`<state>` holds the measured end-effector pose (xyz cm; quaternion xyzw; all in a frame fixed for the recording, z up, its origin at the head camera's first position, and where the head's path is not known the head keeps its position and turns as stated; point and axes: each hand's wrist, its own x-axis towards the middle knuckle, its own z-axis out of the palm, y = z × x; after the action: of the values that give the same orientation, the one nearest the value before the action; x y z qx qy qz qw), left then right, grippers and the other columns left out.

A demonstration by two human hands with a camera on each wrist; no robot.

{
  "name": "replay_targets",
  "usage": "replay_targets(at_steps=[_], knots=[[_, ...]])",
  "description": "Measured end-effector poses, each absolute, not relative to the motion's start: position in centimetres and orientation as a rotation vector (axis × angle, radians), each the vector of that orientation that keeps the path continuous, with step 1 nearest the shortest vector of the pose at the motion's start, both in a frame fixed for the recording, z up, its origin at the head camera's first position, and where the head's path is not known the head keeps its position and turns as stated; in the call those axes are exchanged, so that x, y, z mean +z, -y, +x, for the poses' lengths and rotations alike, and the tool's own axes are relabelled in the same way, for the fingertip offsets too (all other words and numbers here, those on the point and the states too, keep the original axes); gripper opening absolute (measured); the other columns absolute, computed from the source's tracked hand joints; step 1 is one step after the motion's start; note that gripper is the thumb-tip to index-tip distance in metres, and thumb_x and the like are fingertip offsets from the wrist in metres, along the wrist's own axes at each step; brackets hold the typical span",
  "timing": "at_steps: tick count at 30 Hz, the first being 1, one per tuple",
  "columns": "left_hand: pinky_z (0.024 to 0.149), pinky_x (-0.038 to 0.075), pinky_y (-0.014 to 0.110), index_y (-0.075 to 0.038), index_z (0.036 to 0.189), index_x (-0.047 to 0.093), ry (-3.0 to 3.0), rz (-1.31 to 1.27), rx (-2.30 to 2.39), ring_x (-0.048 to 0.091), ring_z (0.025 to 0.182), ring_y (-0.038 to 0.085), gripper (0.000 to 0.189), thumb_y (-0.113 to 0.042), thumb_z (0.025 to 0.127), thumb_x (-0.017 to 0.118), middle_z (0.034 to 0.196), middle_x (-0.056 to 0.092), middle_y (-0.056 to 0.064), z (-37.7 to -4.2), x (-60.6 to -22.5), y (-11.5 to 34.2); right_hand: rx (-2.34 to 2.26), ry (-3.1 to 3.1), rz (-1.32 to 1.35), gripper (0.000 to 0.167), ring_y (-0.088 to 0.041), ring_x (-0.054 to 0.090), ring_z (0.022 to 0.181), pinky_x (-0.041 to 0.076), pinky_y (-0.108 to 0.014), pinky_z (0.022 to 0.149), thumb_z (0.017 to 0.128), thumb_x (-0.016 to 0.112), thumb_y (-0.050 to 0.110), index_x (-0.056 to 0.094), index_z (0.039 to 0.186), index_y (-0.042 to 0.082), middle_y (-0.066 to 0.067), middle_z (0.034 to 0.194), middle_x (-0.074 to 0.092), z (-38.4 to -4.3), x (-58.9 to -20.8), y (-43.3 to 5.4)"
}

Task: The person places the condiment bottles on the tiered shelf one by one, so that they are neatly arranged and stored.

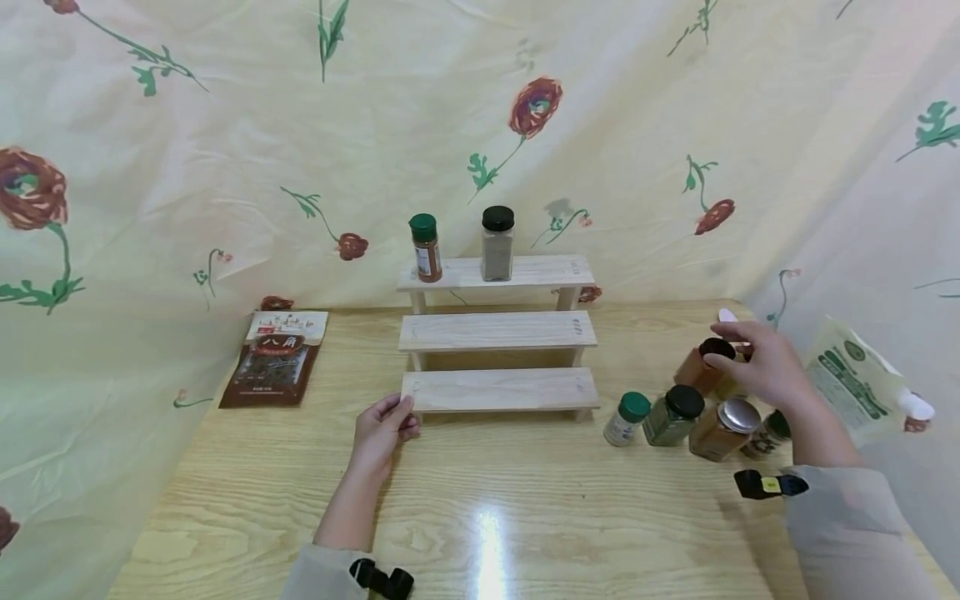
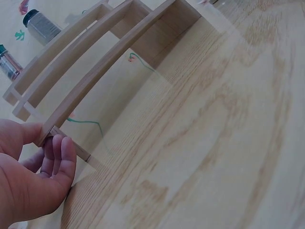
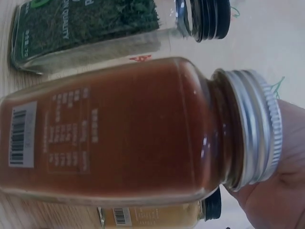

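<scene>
My left hand (image 1: 380, 437) pinches the left end of the lowest board of a three-step wooden rack (image 1: 498, 390); in the left wrist view, the thumb lies on top and the fingers curl underneath. At the right, my right hand (image 1: 768, 367) has thumb and fingers around the black lid of a reddish-brown spice jar (image 1: 697, 372). Just in front of that hand are a silver-lidded brown spice jar (image 3: 128, 133), a black-lidded jar of green herbs (image 3: 95, 31) and a yellowish spice jar (image 3: 162, 214). The silver-lidded jar hides most of the right hand in the right wrist view.
On the top step stand a green-capped bottle (image 1: 427, 250) and a black-capped jar (image 1: 497, 246). A small green-capped bottle (image 1: 627, 419) and a dark green-lidded one (image 1: 767, 435) flank the jar group. A brown packet (image 1: 273, 358) lies left; a pale pouch (image 1: 855, 379) is far right.
</scene>
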<state>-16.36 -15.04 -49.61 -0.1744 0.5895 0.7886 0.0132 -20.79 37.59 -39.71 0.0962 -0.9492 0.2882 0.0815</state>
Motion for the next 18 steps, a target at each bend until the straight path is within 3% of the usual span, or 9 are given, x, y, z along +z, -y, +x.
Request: replay_targets(at_steps=[3,11,18], knots=[[0.065,0.060,0.020,0.014,0.132,0.051,-1.838,-0.542,2.456,0.064,0.070,0.010,0.042,-0.009,0.099,0.066,0.082,0.065,0.003,-16.36,-49.64,15.10,0.837,2.840,0.307,0.047,-0.057,0.052,0.112,0.049,-0.070,0.087,0.097,0.070,0.013,0.054,0.136,-0.008,-0.034,0.134,0.050,-20.91,-39.84,-37.69],[0.064,0.061,0.021,0.014,0.129,0.053,-1.841,-0.535,2.467,0.064,0.070,0.011,0.039,-0.008,0.100,0.065,0.080,0.065,0.003,-16.38,-49.72,15.07,0.826,2.845,0.302,0.056,-0.058,0.060,0.103,0.055,-0.065,0.083,0.094,0.076,0.024,0.057,0.134,-0.009,-0.035,0.128,0.055,-21.42,-40.18,-37.28],[0.064,0.060,0.021,0.013,0.127,0.055,-1.844,-0.539,2.466,0.063,0.069,0.010,0.037,-0.009,0.099,0.066,0.079,0.065,0.003,-16.37,-49.67,14.99,0.773,2.889,0.345,0.055,-0.057,0.060,0.107,0.053,-0.066,0.085,0.092,0.077,0.023,0.056,0.132,-0.008,-0.038,0.120,0.060,-21.79,-40.72,-37.17]])
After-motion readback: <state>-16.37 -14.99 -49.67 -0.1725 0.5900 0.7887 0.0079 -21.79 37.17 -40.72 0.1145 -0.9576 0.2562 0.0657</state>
